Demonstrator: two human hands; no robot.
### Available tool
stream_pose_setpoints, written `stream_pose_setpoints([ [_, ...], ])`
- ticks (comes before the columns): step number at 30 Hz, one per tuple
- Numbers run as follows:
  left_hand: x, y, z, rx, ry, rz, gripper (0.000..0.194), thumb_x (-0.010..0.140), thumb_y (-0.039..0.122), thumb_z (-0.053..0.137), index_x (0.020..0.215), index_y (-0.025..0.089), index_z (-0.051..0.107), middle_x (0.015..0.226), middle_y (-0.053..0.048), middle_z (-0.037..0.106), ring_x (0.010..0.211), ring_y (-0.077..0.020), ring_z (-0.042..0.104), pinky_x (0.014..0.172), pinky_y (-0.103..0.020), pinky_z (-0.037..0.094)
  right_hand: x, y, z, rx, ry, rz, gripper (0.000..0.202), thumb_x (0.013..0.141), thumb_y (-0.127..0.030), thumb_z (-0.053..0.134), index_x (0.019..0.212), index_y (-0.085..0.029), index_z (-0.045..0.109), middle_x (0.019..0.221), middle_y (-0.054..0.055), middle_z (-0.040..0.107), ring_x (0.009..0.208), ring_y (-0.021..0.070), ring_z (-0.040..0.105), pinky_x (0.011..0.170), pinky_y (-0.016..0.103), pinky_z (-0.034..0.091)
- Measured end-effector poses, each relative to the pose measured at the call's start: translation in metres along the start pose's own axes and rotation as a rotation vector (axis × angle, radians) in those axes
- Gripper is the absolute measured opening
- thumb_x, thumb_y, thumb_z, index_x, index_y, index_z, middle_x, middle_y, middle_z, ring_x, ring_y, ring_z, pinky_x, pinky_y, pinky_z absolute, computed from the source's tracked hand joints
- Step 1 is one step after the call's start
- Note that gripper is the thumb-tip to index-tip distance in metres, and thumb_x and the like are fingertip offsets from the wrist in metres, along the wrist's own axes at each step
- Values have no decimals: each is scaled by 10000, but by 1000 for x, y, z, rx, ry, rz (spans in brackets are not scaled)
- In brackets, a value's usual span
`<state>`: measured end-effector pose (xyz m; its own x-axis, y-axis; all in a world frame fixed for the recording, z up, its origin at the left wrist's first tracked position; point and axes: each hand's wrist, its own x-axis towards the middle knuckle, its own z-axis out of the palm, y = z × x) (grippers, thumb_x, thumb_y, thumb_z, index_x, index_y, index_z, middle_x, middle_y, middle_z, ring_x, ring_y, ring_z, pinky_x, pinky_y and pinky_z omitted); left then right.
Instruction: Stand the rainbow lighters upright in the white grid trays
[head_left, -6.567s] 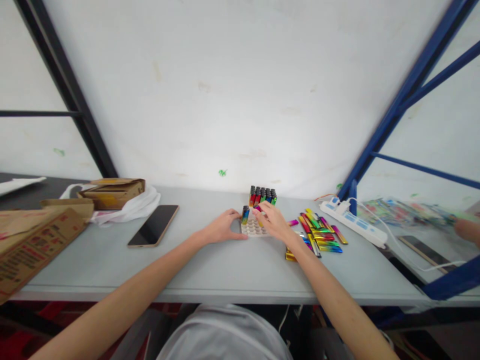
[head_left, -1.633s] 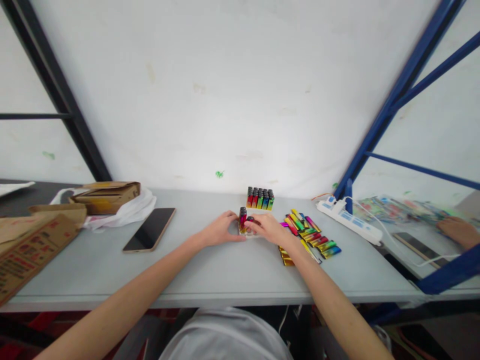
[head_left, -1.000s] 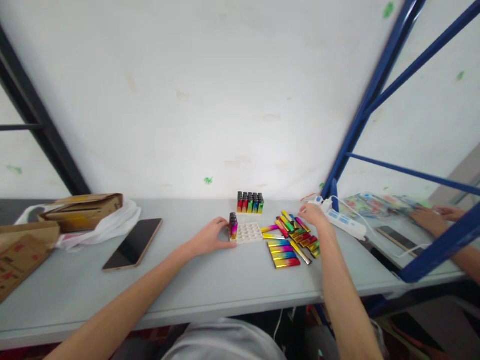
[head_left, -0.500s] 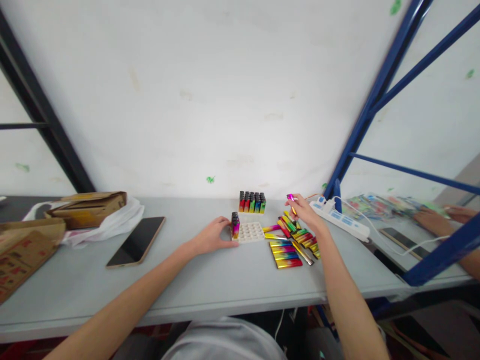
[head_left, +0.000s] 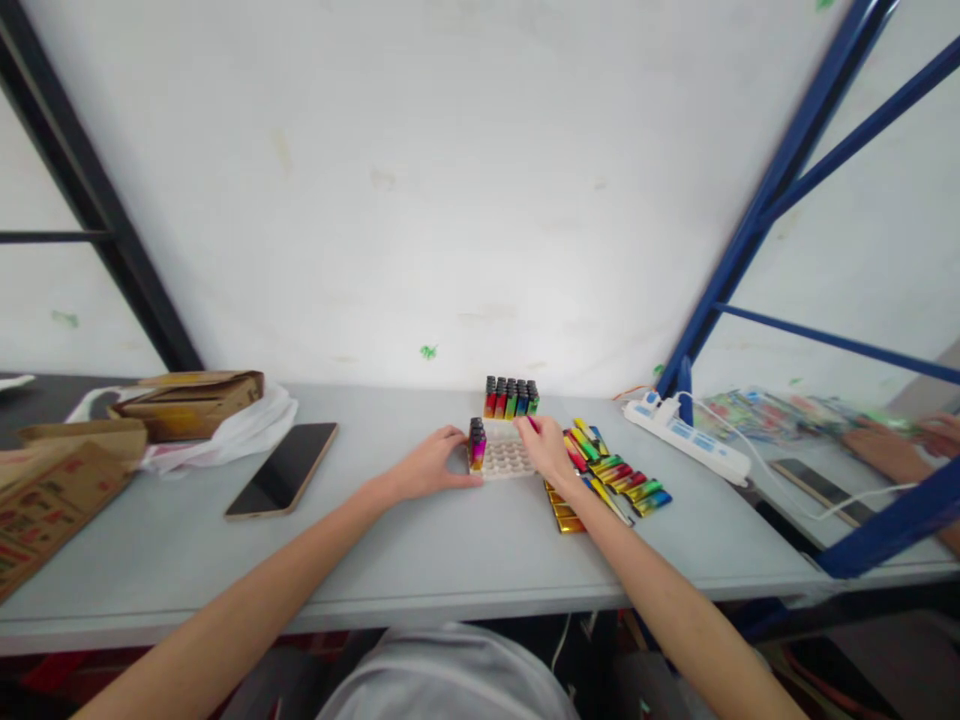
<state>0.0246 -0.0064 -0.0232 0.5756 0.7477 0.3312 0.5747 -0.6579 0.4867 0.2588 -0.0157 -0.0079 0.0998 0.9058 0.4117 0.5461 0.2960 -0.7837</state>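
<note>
A white tray with rows of holes [head_left: 504, 458] lies on the table, with several upright lighters [head_left: 478, 447] along its left end. My left hand [head_left: 433, 465] curves round that end, its thumb at the near corner and its fingers at the far one, holding the tray. Over the tray's right side, my right hand [head_left: 547, 450] is closed in a pinch on a lighter [head_left: 534, 425]; only a pinkish bit of it shows. Loose colourful lighters [head_left: 619, 470] lie right of the tray, partly behind my right wrist. Behind the tray stands a block of upright lighters [head_left: 511, 398].
At left are a phone [head_left: 283, 470], a cardboard box [head_left: 191, 405] on a white plastic bag [head_left: 259, 428], and another carton [head_left: 67, 495]. A power strip [head_left: 686, 437] and blue rack post [head_left: 742, 230] stand at right. Beyond it another person's hands [head_left: 877, 450] work over colourful items.
My right hand has moved left with the lighter, from above the loose pile to the tray. My left hand stays at the tray's left end. The view has shifted slightly.
</note>
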Motion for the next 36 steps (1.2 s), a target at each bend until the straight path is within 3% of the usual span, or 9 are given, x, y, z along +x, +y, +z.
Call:
stream_pose_setpoints([
  [7, 0, 0, 0, 21, -14, -8, 613, 700, 622, 784, 1114, 181, 688, 1176, -127, 657, 1085, -318, 641, 1010, -402, 505, -10, 0, 15, -17, -68, -101, 343, 831, -406, 441, 546, -219, 399, 523, -34, 386, 555, 135, 372, 545, 269, 232],
  [13, 0, 1, -1, 11, 2, -1, 597, 692, 626, 783, 1092, 191, 698, 1166, -118, 669, 1071, -323, 646, 988, -405, 517, -13, -8, 11, -5, -83, -136, 452, 881, -519, 468, 559, -210, 394, 535, -41, 390, 563, 126, 362, 555, 267, 242],
  [21, -1, 1, -1, 20, 8, 0, 636, 690, 652, 774, 1101, 172, 702, 1160, -127, 672, 1072, -328, 656, 999, -396, 513, -11, -5, 11, -38, -71, -135, 367, 872, -415, 450, 570, -218, 382, 537, -35, 399, 555, 134, 385, 555, 277, 230],
  [25, -1, 0, -1, 22, -4, 1, 641, 696, 647, 776, 1114, 168, 696, 1173, -132, 665, 1087, -328, 646, 1018, -406, 502, -11, -7, 6, -37, -94, -168, 405, 937, -485, 451, 638, -211, 435, 575, -29, 470, 579, 142, 427, 573, 270, 266],
  [31, 0, 0, 0, 26, -26, -2, 645, 713, 630, 775, 1133, 148, 685, 1191, -146, 648, 1108, -333, 631, 1036, -423, 489, -11, -9, -1, -162, -159, -295, 305, 1012, -452, 451, 842, -205, 508, 714, -10, 563, 662, 161, 509, 647, 267, 344],
  [36, -1, -1, 0, 19, -28, 2, 648, 723, 634, 770, 1147, 153, 679, 1191, -139, 642, 1114, -328, 619, 1035, -424, 484, -12, -7, 1, -231, -228, -449, 382, 1044, -464, 414, 809, -189, 536, 848, 51, 601, 795, 180, 547, 751, 285, 403],
])
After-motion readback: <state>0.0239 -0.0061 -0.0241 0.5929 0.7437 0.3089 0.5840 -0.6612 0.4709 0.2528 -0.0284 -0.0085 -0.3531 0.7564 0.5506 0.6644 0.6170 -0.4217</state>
